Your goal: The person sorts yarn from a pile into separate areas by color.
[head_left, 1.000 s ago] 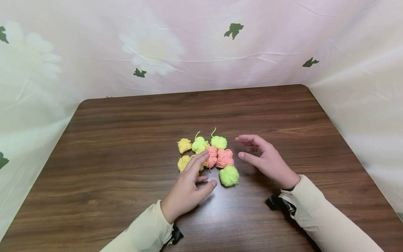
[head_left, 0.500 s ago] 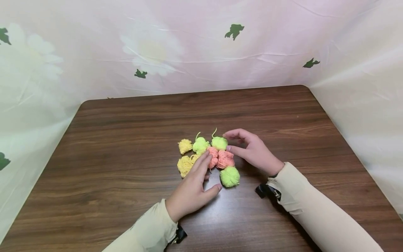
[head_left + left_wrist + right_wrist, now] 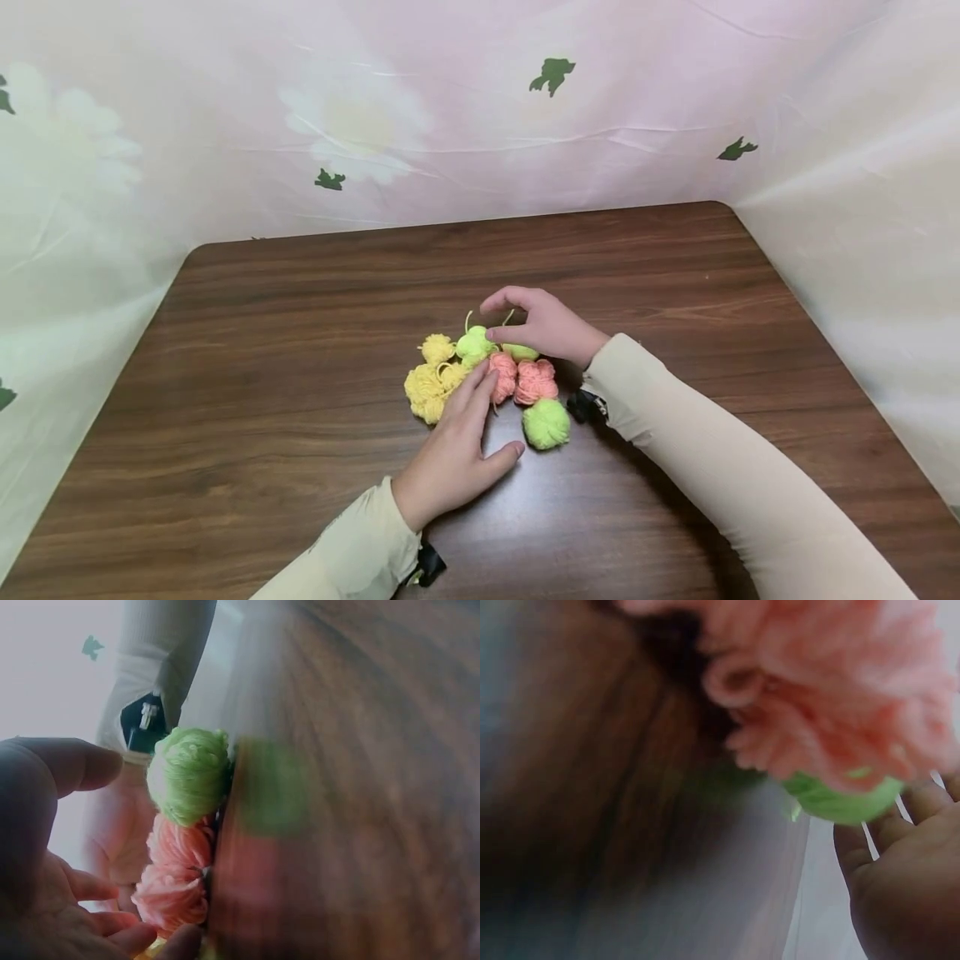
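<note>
Several small balls of yarn lie bunched together on the table. In the head view my left hand has its fingers stretched over the front of the bunch. Its fingertips reach the yellow yarn and one pink yarn ball. My right hand hovers over the back row with fingers bent and thumb apart, partly hiding a green ball. Its thumb tip is close to another green ball; touching or not I cannot tell. A second pink ball and a front green ball lie between the hands.
The brown wooden table has a rounded back edge. A pale flowered cloth hangs behind it and along both sides. A small yellow ball sits at the bunch's back left. Black straps show at both cuffs.
My right hand has moved left from beside the bunch to above the back green balls. The yellow yarn at the left has shifted slightly left. My left hand has barely moved.
</note>
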`<state>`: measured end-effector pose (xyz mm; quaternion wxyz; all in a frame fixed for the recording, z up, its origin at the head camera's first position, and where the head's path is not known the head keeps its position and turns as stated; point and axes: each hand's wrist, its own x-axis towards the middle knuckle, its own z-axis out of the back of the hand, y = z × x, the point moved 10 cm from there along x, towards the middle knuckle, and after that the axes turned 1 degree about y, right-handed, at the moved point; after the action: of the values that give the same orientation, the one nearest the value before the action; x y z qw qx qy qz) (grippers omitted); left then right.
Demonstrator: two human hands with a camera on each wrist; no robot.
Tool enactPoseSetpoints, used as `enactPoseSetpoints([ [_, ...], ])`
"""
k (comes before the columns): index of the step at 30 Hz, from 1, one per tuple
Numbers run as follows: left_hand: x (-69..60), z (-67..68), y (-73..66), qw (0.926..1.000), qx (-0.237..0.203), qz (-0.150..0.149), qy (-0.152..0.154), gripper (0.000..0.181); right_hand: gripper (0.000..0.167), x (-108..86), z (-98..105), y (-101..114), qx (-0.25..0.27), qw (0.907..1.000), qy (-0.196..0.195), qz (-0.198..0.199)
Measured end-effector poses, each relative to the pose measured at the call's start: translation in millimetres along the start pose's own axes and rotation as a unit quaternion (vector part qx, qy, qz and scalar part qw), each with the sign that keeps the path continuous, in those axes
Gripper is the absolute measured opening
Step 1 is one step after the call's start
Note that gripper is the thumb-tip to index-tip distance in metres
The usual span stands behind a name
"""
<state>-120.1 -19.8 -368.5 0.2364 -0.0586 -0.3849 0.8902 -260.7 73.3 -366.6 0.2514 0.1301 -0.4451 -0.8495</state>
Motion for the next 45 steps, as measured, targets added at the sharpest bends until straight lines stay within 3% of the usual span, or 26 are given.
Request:
enactPoseSetpoints([
  [8, 8.7, 5.5, 16.1, 0.9992, -0.018, -0.007, -0.034, 0.082, 0.042, 12.0, -22, -5, 0.003, 0.9978, 0.061, -0.025],
  [16, 23.1, 12.7, 34.3, 0.9979, -0.019, 0.009, -0.061, 0.059, 0.049, 13.7, -28, -11, -0.042, 0.9954, 0.071, -0.048],
  [22, 31.8, 12.3, 39.3, 0.9973, -0.016, 0.021, -0.068, 0.047, 0.047, 14.6, -29, -10, -0.062, 0.9941, 0.083, -0.033],
  [28, 36.2, 12.1, 37.9, 0.9969, -0.004, 0.009, -0.078, 0.042, 0.04, 13.7, -24, -10, -0.039, 0.9972, 0.059, -0.025],
  [34, 36.4, 11.5, 39.2, 0.997, -0.004, 0.017, -0.075, 0.042, 0.04, 11.3, -19, -14, -0.004, 0.9989, 0.031, -0.035],
  [45, 33.3, 11.9, 43.0, 0.9975, 0.009, 0.018, -0.068, 0.049, 0.036, -6.1, 4, -5, 0.046, 0.9962, -0.074, -0.003],
])
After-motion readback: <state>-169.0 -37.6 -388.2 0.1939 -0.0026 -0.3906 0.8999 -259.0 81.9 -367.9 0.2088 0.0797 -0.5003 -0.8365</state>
